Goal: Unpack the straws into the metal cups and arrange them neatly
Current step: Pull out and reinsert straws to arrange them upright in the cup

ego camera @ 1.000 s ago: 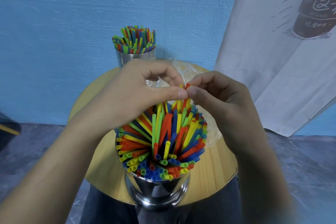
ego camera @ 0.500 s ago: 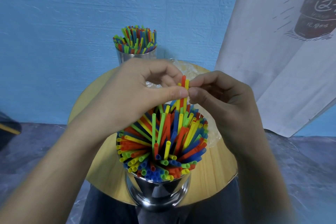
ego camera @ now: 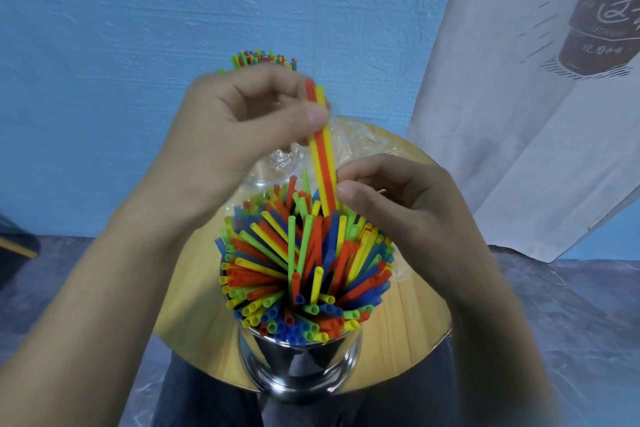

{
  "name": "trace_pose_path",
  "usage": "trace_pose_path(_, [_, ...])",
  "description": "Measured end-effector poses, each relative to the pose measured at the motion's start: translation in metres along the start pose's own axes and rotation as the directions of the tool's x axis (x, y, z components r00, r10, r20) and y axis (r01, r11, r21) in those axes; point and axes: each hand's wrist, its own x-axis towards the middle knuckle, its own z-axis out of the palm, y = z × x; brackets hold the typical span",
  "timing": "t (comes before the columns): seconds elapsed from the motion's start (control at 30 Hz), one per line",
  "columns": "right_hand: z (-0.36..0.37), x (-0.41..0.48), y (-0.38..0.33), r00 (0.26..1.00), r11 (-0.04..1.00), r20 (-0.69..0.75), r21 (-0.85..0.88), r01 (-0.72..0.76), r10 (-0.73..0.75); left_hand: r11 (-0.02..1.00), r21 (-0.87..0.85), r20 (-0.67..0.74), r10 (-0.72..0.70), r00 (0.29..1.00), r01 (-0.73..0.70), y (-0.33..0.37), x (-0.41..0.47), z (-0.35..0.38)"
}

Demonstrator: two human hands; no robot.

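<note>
A shiny metal cup (ego camera: 299, 367) stands at the near edge of the round wooden table (ego camera: 412, 315), packed with coloured straws (ego camera: 304, 263) that splay outward unevenly. My left hand (ego camera: 242, 128) pinches a few red and yellow straws (ego camera: 323, 156) near their top ends, lifted well above the bunch. My right hand (ego camera: 398, 198) touches the same straws lower down with thumb and fingertips, just above the cup. A second cup of straws (ego camera: 263, 59) stands at the far side; only its straw tips show above my left hand.
Crumpled clear plastic wrapping (ego camera: 360, 142) lies on the table behind the near cup. A blue wall rises behind, and a white printed cloth (ego camera: 519, 80) hangs at the right. A dark object (ego camera: 14, 253) sits at the left edge.
My left hand has risen, drawing the red and yellow straws up out of the bunch. My right hand stayed low and now meets them near their lower part.
</note>
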Motion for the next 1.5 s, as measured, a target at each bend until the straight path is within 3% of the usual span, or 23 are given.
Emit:
trace_pose_path(0.13, [0.0, 0.001, -0.002, 1.0, 1.0, 0.002, -0.005, -0.025, 0.025, 0.994, -0.108, -0.081, 0.01, 0.997, -0.019, 0.007, 0.007, -0.005])
trace_pose_path(0.4, [0.003, 0.005, -0.005, 1.0, 0.998, 0.024, -0.062, -0.006, 0.007, 0.994, -0.078, -0.066, 0.068, 0.996, -0.073, 0.019, 0.015, 0.009])
trace_pose_path(0.63, [0.005, 0.008, -0.007, 0.996, 0.996, -0.05, -0.058, 0.069, -0.072, 0.997, 0.067, 0.105, 0.03, 0.994, -0.037, 0.014, 0.006, 0.013])
trace_pose_path(0.73, [0.007, 0.009, -0.008, 0.993, 0.992, -0.051, -0.071, 0.104, -0.108, 0.998, -0.021, -0.022, 0.057, 0.998, -0.058, 0.016, 0.006, 0.009])
trace_pose_path(0.87, [0.006, 0.011, -0.005, 0.992, 0.988, -0.046, -0.102, 0.114, -0.12, 0.979, -0.204, -0.204, -0.027, 0.979, -0.015, 0.018, 0.008, 0.0])
trace_pose_path(1.0, [0.0, 0.009, -0.003, 0.967, 0.985, -0.201, 0.038, 0.166, -0.155, 0.935, -0.337, -0.246, -0.204, 0.947, 0.114, 0.009, 0.001, -0.003])
trace_pose_path(1.13, [0.004, 0.008, 0.0, 0.961, 0.917, -0.278, 0.382, 0.113, -0.003, 0.894, -0.381, -0.216, -0.332, 0.918, 0.234, 0.002, -0.008, 0.001])
trace_pose_path(1.27, [0.007, 0.009, 0.002, 0.954, 0.829, -0.293, 0.548, 0.112, 0.066, 0.883, -0.37, -0.181, -0.374, 0.909, 0.289, 0.002, -0.01, 0.004])
trace_pose_path(1.37, [0.006, 0.01, 0.002, 0.964, 0.699, -0.255, 0.703, 0.129, 0.078, 0.87, -0.376, -0.156, -0.4, 0.903, 0.32, 0.001, -0.01, 0.005])
trace_pose_path(1.5, [0.007, 0.014, 0.0, 0.959, 0.64, -0.254, 0.759, 0.116, 0.128, 0.87, -0.357, -0.141, -0.409, 0.902, 0.339, -0.001, -0.009, 0.006])
